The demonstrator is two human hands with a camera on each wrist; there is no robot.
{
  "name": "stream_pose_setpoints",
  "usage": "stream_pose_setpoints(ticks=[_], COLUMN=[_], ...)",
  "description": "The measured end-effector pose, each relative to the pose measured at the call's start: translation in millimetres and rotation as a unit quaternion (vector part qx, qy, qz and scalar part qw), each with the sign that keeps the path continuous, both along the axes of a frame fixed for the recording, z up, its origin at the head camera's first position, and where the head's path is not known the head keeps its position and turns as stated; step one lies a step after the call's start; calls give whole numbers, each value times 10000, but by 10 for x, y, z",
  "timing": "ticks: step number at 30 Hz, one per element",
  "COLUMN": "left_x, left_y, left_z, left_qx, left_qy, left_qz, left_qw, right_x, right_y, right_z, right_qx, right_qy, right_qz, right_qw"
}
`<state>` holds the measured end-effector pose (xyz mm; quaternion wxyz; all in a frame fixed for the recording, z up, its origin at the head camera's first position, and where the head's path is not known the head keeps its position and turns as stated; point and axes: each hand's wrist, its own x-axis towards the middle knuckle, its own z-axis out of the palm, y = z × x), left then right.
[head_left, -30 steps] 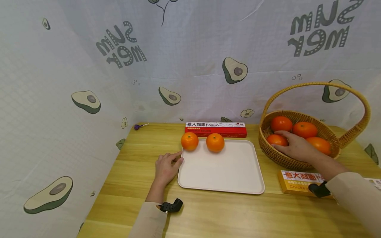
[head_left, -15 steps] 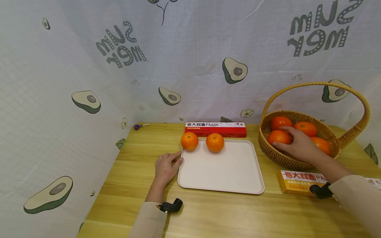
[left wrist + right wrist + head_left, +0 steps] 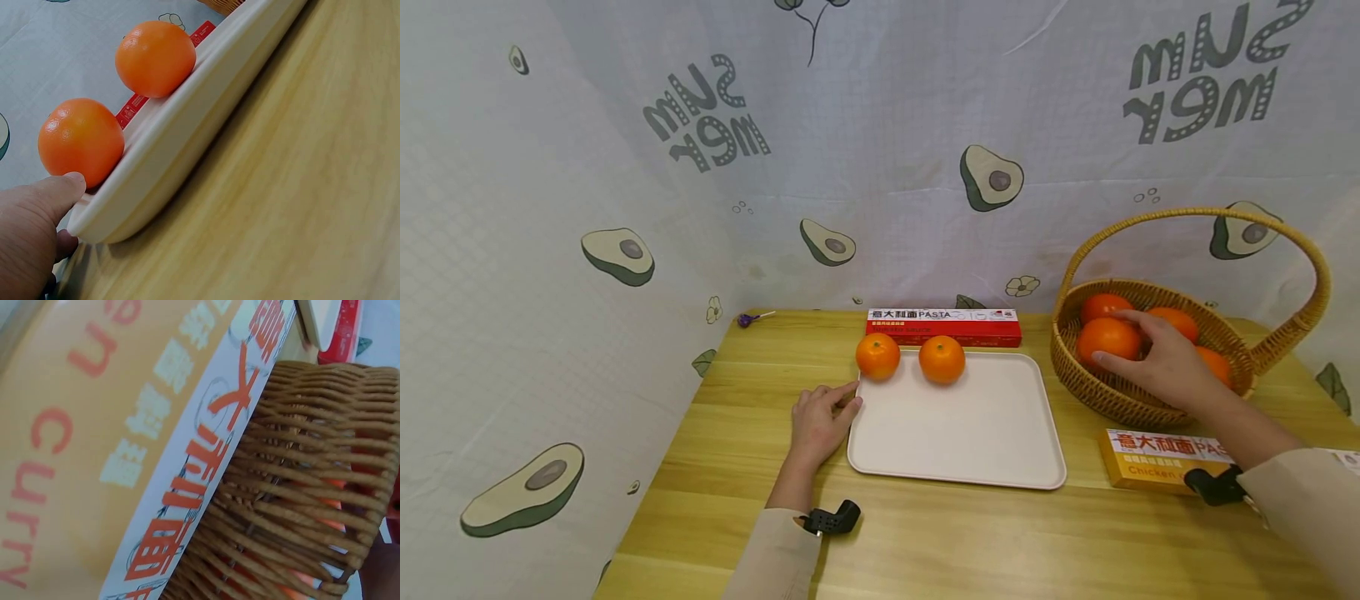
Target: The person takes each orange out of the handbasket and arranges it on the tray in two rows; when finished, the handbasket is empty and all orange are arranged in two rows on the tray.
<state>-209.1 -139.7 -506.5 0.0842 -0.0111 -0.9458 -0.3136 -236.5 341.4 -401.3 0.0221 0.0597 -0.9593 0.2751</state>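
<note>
My right hand [image 3: 1167, 364] reaches into the wicker basket [image 3: 1097, 400] and grips an orange fruit [image 3: 1107, 340] between thumb and fingers. Several more orange-red fruits lie in the basket, partly behind the hand. My left hand [image 3: 822, 423] touches the left edge of the white tray [image 3: 958, 425], its thumb and index finger at the rim. On the tray's back left part sit two oranges, one at the corner [image 3: 877, 357] and one beside it [image 3: 942, 360]. In the left wrist view the thumb [image 3: 62, 190] lies at the tray's corner, close to the nearer orange [image 3: 81, 142].
A red pasta box [image 3: 943, 327] lies behind the tray. In front of the basket is a yellow pasta box [image 3: 1157, 462], partly under the right wrist's camera. A small purple lollipop [image 3: 745, 320] lies at the back left. The basket's tall handle [image 3: 1195, 212] arches over the fruits.
My right hand has closed round the front left fruit in the basket and raised it slightly, moving a little to the right. The left hand and the tray have not moved.
</note>
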Motion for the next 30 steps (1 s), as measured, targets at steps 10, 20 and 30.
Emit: stream_pose_setpoints(ticks=[10, 20, 30], left_x=[1, 0, -4], left_y=[2, 2, -7], left_z=[-1, 8, -6], left_qx=[3, -56, -43], left_qy=[-30, -85, 13], left_qz=[5, 40, 1], left_qw=[10000, 9999, 10000], right_x=[86, 144, 225], right_y=[-207, -562, -917], right_z=[102, 114, 56], right_qx=[-10, -460, -848], right_qy=[69, 634, 418], right_qz=[-273, 118, 94], right_qw=[9996, 9969, 9955])
